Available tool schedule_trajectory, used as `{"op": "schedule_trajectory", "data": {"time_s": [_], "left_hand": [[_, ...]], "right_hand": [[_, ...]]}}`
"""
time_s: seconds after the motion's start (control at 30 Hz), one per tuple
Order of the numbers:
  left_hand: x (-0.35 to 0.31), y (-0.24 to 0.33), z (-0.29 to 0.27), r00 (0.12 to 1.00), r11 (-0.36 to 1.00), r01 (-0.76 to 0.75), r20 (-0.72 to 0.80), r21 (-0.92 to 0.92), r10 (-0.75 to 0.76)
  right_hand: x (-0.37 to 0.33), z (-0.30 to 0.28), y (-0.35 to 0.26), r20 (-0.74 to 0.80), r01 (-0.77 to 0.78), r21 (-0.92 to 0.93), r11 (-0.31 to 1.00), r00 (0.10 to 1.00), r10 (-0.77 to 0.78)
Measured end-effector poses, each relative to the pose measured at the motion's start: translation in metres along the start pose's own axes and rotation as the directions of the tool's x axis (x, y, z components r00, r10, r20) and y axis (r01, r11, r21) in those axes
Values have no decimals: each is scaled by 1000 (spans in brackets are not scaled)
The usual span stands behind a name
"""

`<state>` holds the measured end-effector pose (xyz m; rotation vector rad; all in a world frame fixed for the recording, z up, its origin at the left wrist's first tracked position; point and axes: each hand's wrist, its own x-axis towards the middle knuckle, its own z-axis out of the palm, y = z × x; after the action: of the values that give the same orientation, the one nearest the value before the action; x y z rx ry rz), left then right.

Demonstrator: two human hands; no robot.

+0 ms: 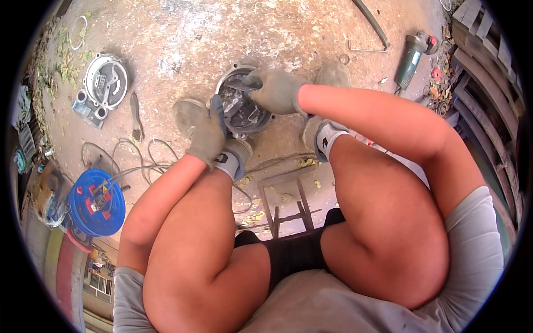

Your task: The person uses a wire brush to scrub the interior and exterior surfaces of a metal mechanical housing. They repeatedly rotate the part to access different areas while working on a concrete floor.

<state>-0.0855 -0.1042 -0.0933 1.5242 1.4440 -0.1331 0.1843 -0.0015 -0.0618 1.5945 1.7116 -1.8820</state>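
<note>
Between my feet on the ground sits a round, hollow metal housing (247,123), dark and dirty inside, with lugs on its rim. My left hand (208,130), in a grey glove, grips the near left side of that rim. Over the far right of the housing is my right hand (277,91), also gloved. Its fingers are closed and reach into the opening, next to something dark grey (237,83); what exactly they hold I cannot make out.
To the left lie a second, cleaner round housing (123,86), a blue-grey metal part (83,114) and a dark-handled brush (135,111). A blue cable reel (83,222) trails loose cable. An angle grinder (410,66), an L-shaped rod (366,50) and stacked wood (483,94) are right.
</note>
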Motion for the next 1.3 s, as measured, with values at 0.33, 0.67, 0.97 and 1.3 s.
{"op": "schedule_trajectory", "data": {"time_s": [0.33,0.67,0.97,1.3], "left_hand": [[1,-1,7,991,991,-87,-89,103,96],[-4,28,-6,981,988,-136,-128,74,144],[-3,40,-5,954,956,-206,-177,207,244],[8,28,-2,986,990,-117,-109,74,125]], "right_hand": [[8,-3,-10,-70,-58,-123,991,996,49],[3,-13,-4,59,-61,177,982,997,51],[-22,32,10,-246,-79,336,939,954,169],[35,-35,-20,194,45,-497,867,979,60]]}}
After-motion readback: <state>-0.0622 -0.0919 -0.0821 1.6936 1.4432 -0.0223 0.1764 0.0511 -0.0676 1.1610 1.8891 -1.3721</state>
